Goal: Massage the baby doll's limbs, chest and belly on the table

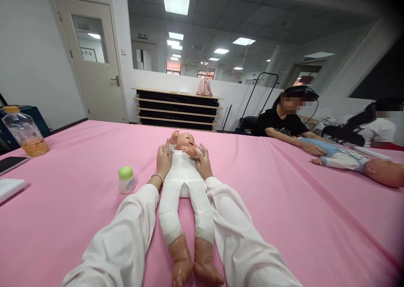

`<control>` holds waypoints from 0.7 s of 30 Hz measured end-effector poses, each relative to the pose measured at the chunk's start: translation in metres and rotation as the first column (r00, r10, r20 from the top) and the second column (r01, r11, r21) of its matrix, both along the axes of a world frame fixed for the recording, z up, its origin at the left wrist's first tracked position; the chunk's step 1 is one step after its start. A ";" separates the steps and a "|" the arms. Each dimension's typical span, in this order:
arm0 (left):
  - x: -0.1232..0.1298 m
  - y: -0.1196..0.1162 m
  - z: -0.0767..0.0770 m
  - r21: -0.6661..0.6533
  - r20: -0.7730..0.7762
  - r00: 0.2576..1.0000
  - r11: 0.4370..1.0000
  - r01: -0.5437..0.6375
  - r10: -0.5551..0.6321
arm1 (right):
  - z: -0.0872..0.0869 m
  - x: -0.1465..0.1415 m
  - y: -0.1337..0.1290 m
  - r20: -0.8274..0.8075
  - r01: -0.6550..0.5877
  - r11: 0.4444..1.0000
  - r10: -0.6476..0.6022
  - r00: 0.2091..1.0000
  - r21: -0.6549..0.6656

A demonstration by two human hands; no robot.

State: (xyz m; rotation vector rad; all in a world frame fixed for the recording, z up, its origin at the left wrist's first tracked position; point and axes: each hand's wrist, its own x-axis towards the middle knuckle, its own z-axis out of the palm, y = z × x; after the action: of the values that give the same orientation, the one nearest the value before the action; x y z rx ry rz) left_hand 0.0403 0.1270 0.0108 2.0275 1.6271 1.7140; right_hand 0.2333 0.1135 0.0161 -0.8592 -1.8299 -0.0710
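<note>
A baby doll (184, 173) with a white cloth body lies on its back on the pink cloth (104, 236), head away from me and feet toward me. My left hand (164, 160) rests along the left side of its chest, near the raised arm, fingers stretched out. On the opposite side, my right hand (203, 160) touches the doll's shoulder and arm, with its fingers apart and partly bent. The doll's face is turned a little to the right.
A green-lidded jar (126, 180) stands left of my left forearm. Farther left are a bottle (27, 133), a phone (11, 165) and a white object (11, 189). At the right, a person (284, 114) touches another doll (347, 158).
</note>
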 end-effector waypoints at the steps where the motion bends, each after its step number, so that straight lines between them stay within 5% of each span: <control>1: 0.001 0.000 0.000 0.004 -0.070 0.998 1.000 0.004 -0.004 | 0.001 0.000 0.000 0.043 -0.025 1.000 0.025 0.999 -0.003; 8: 0.005 -0.008 0.006 -0.044 -0.345 0.939 0.999 -0.024 0.008 | 0.002 0.000 0.005 0.135 -0.061 0.998 0.061 0.989 -0.006; 12: 0.004 -0.007 0.005 -0.056 -0.319 0.948 0.998 -0.013 -0.005 | 0.002 -0.002 0.003 0.089 -0.065 0.997 0.068 0.994 -0.037; 15: 0.002 -0.003 0.001 -0.047 -0.125 0.991 0.998 0.038 -0.043 | -0.004 -0.002 0.005 -0.139 0.000 0.996 -0.012 0.990 -0.086; 18: -0.003 0.002 -0.004 -0.059 0.185 0.982 0.997 0.056 -0.044 | -0.017 0.007 0.015 -0.491 0.136 0.972 -0.215 0.844 -0.191; 21: -0.007 0.008 -0.011 -0.141 0.421 0.902 0.989 -0.039 0.095 | -0.032 0.025 0.031 -0.695 0.240 0.896 -0.441 0.568 -0.373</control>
State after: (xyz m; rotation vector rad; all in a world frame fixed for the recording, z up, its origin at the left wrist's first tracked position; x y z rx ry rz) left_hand 0.0328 0.1354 -0.0003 1.4189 1.6176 1.8512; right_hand 0.2581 0.1441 -0.0163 -1.1855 -0.8383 0.2501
